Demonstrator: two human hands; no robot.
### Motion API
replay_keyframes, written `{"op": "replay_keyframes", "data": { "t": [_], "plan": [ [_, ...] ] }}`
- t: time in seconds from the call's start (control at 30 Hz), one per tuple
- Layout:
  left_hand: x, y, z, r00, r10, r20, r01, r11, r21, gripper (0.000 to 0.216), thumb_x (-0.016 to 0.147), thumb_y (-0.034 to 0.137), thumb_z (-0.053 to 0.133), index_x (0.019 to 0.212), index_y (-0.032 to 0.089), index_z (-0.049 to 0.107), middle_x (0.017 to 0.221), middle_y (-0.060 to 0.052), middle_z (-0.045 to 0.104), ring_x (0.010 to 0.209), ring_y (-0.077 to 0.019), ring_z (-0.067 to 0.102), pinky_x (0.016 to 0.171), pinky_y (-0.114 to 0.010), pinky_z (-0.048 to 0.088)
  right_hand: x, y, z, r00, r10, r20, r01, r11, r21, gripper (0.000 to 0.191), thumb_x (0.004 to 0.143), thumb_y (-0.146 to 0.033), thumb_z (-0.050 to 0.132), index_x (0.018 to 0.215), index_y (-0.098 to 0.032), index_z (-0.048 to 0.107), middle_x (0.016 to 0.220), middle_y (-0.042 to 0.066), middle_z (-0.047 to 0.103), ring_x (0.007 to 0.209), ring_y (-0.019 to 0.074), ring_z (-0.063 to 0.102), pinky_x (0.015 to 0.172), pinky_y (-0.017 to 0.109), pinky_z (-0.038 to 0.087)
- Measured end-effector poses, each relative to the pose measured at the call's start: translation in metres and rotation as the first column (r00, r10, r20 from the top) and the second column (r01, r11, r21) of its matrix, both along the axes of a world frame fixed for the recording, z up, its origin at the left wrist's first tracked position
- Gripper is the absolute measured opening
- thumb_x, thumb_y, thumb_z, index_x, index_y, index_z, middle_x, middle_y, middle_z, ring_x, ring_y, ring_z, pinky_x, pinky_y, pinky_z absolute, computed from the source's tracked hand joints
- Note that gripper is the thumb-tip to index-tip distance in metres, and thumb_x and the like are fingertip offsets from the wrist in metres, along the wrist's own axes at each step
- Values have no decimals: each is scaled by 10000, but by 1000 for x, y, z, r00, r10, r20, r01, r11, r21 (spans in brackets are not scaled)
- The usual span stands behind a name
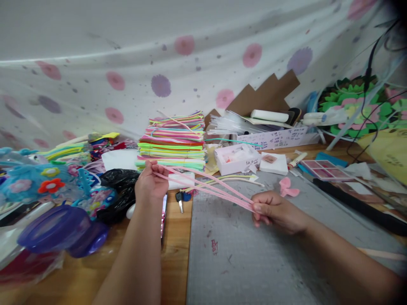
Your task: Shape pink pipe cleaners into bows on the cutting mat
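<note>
Several pink pipe cleaners [206, 185] stretch between my two hands above the table. My left hand [151, 181] has its fingers closed around their left ends, in front of the stack of coloured pipe cleaners [171, 146]. The right ends are pinched between thumb and fingers of my right hand [276, 210], over the grey cutting mat [229, 258]. Between the hands the strands fan apart a little and come together at the right. A small pink bent piece [288, 187] lies on the mat beyond my right hand.
A key [180, 201] and a partly hidden phone [164, 216] lie near my left wrist. A black plastic bag [121, 190] and a purple bowl [60, 228] stand left. Behind are a white box [238, 159] and a long labelled box [280, 139]. A black-handled tool [359, 207] lies right.
</note>
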State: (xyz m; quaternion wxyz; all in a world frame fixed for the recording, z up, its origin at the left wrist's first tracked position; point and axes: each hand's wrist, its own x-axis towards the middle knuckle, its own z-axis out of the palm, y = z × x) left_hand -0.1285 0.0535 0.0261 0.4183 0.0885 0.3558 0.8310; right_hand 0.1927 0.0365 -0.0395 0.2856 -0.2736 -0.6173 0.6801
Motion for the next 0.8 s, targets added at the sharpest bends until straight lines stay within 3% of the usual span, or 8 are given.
{"op": "replay_keyframes", "data": {
  "t": [0.13, 0.27, 0.37, 0.47, 0.6, 0.67, 0.73, 0.8],
  "plan": [
    [-17, -4, 1, 985, 165, -58, -164, 986, 18, 267, 906, 235, 439, 660, 160, 510, 474, 75, 488, 420, -34, 488, 577, -168, 487, 7, 3, 1, 998, -56, 1, 56, 998, -26, 391, 742, -477, 628, 574, -127, 584, 435, -15, 508, 371, 64, 390, 406, 201, 231],
    [3, -9, -1, 926, 317, -202, -309, 948, 74, 183, 852, 243, 488, 693, 162, 528, 518, 68, 469, 452, -53, 463, 484, -163, 418, 2, 4, 4, 969, -232, -80, 223, 969, -106, 361, 725, -458, 659, 580, -136, 585, 396, -42, 451, 435, 103, 509, 453, 206, 328],
    [35, -10, -5, 750, 471, -464, -440, 879, 182, 150, 816, 234, 478, 679, 174, 472, 550, 66, 419, 445, -69, 381, 432, -181, 336, -9, 1, 7, 933, -324, -155, 298, 940, -169, 357, 692, -471, 683, 584, -144, 591, 393, -50, 460, 415, 91, 489, 508, 227, 411],
    [59, -17, -10, 668, 516, -536, -462, 853, 244, 134, 794, 207, 507, 674, 187, 451, 595, 57, 398, 536, -91, 404, 547, -203, 387, -18, 0, 7, 882, -402, -246, 354, 910, -217, 326, 704, -451, 681, 605, -155, 590, 399, -57, 471, 399, 72, 445, 542, 236, 449],
    [79, -42, -15, 273, 611, -743, -409, 773, 485, 123, 692, 142, 663, 759, 198, 577, 868, -7, 504, 909, -174, 483, 885, -306, 380, -23, 1, 6, 819, -481, -314, 423, 875, -237, 312, 728, -431, 670, 616, -155, 577, 411, -62, 470, 386, 55, 397, 563, 241, 470],
    [92, -55, -18, 336, 504, -796, -242, 863, 444, 94, 687, 127, 670, 722, 208, 639, 785, -15, 548, 856, -191, 507, 866, -308, 388, -26, -1, 5, 813, -482, -327, 423, 874, -237, 316, 728, -434, 670, 615, -154, 575, 414, -61, 471, 389, 56, 401, 568, 246, 475],
    [106, -62, -22, 498, 157, -853, 49, 977, 209, 68, 720, 148, 652, 728, 201, 694, 717, -32, 588, 796, -197, 535, 818, -295, 405, -30, -5, 6, 826, -450, -341, 392, 891, -228, 318, 737, -435, 663, 618, -154, 575, 416, -60, 473, 394, 59, 412, 562, 244, 472],
    [120, -61, -26, 503, -261, -824, 386, 921, -56, 91, 750, 222, 645, 781, 183, 721, 759, -58, 647, 812, -210, 566, 770, -284, 425, -36, -12, 8, 850, -404, -338, 344, 911, -226, 321, 755, -433, 647, 622, -151, 575, 418, -59, 473, 395, 59, 418, 550, 238, 463]
  ]
}}
